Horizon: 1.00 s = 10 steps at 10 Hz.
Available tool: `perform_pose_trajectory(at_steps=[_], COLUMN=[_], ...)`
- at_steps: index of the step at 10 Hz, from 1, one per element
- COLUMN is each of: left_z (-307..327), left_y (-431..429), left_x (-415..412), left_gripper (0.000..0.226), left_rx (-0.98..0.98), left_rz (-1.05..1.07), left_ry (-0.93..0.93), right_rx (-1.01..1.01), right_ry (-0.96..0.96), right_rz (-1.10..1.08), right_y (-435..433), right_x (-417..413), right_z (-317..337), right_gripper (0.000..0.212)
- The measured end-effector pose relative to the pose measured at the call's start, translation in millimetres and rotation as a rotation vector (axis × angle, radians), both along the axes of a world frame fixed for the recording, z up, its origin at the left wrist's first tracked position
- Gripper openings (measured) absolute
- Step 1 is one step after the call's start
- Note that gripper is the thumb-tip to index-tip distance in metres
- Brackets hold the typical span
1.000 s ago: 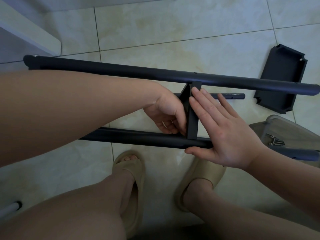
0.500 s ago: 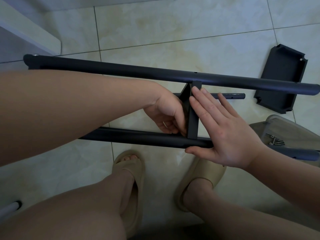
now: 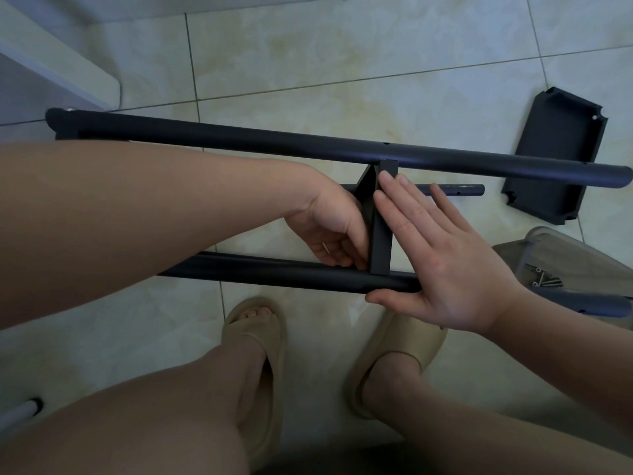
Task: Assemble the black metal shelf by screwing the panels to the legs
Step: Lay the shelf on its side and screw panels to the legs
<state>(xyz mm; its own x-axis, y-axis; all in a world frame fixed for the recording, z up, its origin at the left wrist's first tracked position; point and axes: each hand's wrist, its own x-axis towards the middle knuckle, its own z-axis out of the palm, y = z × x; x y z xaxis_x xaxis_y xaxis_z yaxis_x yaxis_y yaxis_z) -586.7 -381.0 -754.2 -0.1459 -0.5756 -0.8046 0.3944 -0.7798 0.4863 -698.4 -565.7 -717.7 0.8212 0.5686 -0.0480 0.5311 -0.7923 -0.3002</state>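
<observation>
Two black legs lie across the tiled floor, one panel on edge between them.
The legs look stiff, smooth and apt to roll; the panel, thin and rigid, is best steadied by its flat faces; the right hand presses it, fingers straight; the left hand curls at the lower joint, its hold hidden; screws lie nearby.

Bare arms and legs, beige slide sandals
</observation>
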Motion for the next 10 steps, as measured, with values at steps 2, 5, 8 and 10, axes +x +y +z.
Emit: perform_pose_trajectory(at_steps=[2,5,8,10], left_z=[4.3,3.1,3.6,3.9], left_y=[1.8,0.0,-0.7,2.4], left_x=[4.4,0.9,2.2,3.4], left_gripper=[0.016,0.013,0.012,0.015], left_rx=[-0.001,0.001,0.000,0.064], left_rz=[-0.003,-0.002,0.001,-0.023], left_ry=[-0.007,-0.008,-0.010,-0.037], right_rx=[0.000,-0.004,0.002,0.004], right_ry=[0.001,0.004,0.003,0.001], right_rz=[0.000,0.003,0.003,0.006], right_y=[0.4,0.4,0.2,0.0], right_x=[-0.1,-0.3,0.3,0.2], right_z=[0.4,0.3,0.2,0.1], right_gripper=[0.104,0.104,0.104,0.104])
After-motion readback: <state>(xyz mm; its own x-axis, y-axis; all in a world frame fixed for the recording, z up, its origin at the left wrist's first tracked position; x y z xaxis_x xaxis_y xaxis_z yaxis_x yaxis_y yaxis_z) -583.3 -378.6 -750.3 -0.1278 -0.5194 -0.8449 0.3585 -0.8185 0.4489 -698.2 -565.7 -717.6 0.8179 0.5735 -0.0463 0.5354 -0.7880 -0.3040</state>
